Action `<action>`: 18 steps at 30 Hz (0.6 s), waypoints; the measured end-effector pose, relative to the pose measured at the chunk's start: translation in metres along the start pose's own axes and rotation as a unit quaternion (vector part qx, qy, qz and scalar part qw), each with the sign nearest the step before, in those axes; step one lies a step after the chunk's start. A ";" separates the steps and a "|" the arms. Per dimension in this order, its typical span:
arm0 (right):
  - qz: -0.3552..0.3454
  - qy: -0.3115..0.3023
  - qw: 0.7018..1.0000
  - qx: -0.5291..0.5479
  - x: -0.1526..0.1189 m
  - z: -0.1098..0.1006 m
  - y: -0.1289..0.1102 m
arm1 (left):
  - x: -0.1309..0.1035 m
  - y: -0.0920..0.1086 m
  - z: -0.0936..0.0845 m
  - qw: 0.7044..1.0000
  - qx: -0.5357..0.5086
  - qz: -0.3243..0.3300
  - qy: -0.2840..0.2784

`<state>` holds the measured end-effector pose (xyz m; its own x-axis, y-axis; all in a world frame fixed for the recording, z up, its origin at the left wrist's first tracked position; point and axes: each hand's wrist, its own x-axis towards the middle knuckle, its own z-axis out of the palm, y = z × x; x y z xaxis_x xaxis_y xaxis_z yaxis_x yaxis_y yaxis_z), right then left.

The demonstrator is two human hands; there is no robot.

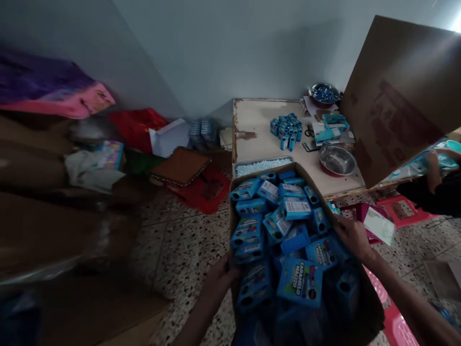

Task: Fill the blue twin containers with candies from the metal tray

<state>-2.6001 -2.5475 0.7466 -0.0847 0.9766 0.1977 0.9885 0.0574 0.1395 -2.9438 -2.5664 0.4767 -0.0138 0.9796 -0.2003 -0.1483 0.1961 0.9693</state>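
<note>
A cardboard box (233,211) full of small blue packs (299,281) fills the lower middle of the head view. My left hand (220,278) is closed on its left rim, thumb over the edge. On the right rim, my right hand (355,235) grips the cardboard. Several packs lie jumbled inside, some labelled "Caramelo Macizo". The box's far end is next to a metal tray of small pale pieces (264,166) at the near edge of a low white table (255,113).
On the table are grouped blue packs (287,129), a steel bowl (337,160) and a filled bowl (325,94). A cardboard sheet (403,96) stands at right, near another person's arm (433,170). Red stools (403,210) and large cartons (54,230) flank the floor.
</note>
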 end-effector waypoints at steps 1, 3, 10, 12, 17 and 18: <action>0.005 0.007 1.000 0.001 0.004 0.003 0.006 | 0.003 0.010 0.004 1.000 -0.019 -0.001 -0.004; 0.016 0.018 1.000 0.004 0.015 0.008 0.016 | 0.012 0.029 0.006 0.999 -0.029 0.008 -0.011; 0.064 0.031 0.996 -0.055 0.093 -0.004 0.004 | 0.099 0.072 -0.003 0.996 -0.052 0.038 -0.053; 0.092 0.034 0.991 -0.095 0.128 -0.016 -0.009 | 0.135 0.082 0.000 0.994 -0.063 0.057 -0.063; 0.207 0.043 0.968 -0.132 0.209 -0.026 -0.045 | 0.205 0.105 0.013 0.988 -0.038 0.057 -0.141; 0.231 0.040 0.964 -0.127 0.220 -0.022 -0.051 | 0.212 0.108 0.015 0.986 -0.023 0.049 -0.157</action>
<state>-2.6723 -2.3402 0.8037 0.3388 0.8657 0.3684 0.8614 -0.4429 0.2487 -2.9482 -2.3368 0.5409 0.2754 0.9603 -0.0445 -0.2072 0.1045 0.9727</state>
